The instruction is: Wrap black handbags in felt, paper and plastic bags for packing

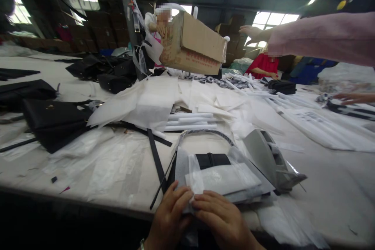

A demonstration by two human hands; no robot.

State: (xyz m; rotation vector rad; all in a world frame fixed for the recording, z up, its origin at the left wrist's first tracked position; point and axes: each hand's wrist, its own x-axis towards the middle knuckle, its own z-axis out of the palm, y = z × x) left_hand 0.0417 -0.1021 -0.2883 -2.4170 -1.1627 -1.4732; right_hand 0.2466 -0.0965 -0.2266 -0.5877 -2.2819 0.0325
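Observation:
A black handbag [215, 160] lies at the table's front edge, largely covered by white and grey wrapping sheets, its handle [209, 132] wrapped and arching behind. My left hand [172, 211] is closed on the near edge of a strip of thin white wrapping [195, 177]. Beside it, my right hand [219, 213] is closed on the same wrapping, fingers pressing from above; the fingertips of both hands nearly meet. A folded white sheet [231, 177] rests over the bag. Both thumbs are mostly hidden. To the right stands a grey moulded tray-like piece [265, 160].
Black handbags [58, 121] and clear plastic bags [114, 164] lie left. White sheets [158, 99] and white tubes [190, 121] are piled behind. One person carries a cardboard box [196, 47]; another's pink sleeve [319, 39] reaches in from the right. A person in red [265, 66] is farther back.

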